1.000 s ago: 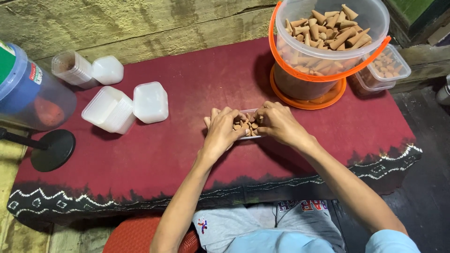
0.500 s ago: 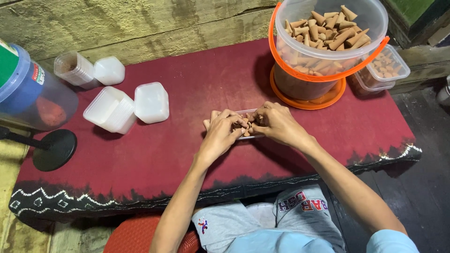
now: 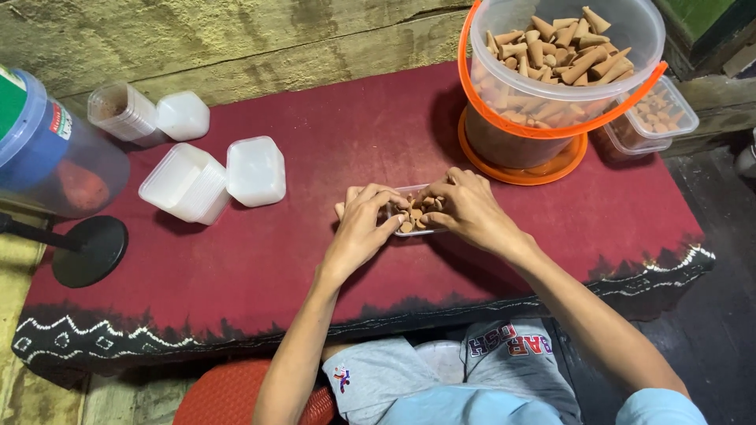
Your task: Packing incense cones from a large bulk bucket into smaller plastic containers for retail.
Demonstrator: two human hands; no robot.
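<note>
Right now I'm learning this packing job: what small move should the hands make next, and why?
Probably nudge the loose cones flat inside the small clear box. Both the left hand and the right hand cup that box, the cones in it lie jumbled, and the lids sit apart to the left.

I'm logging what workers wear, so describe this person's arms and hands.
Both the left hand and the right hand are bare: no gloves, rings or watch visible. The forearms are uncovered; a light blue short sleeve shows at the right shoulder.
</note>
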